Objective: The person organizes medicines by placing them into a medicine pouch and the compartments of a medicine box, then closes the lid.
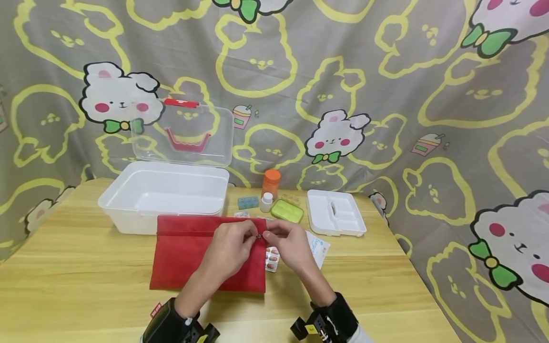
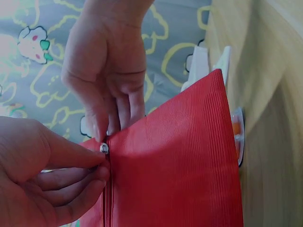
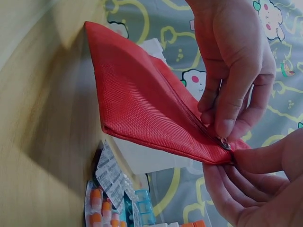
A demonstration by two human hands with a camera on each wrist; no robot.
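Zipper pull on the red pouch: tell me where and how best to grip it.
Pinch the zipper pull itself between thumb and forefinger, probably best from the left, where the left hand is. It is small, leaving room only for fingertips, and it sits near the right end of the red pouch, where the right hand pinches the edge.

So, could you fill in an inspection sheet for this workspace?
Surface: wood-grain tabletop.
Job's things: red zippered pouch, its zipper pull near the pouch's right edge in the head view.
Clutter: translucent storage box, lid raised; white divided tray; orange bottle; small white bottle; blue pill organizer; yellow-green case; capsule blister pack.
Grippers: bare hands; left hand pinches the zipper pull, right hand pinches the pouch's edge beside it.
Cables: nothing seen.
Surroundings: grey cartoon-patterned cloth behind the tabletop.
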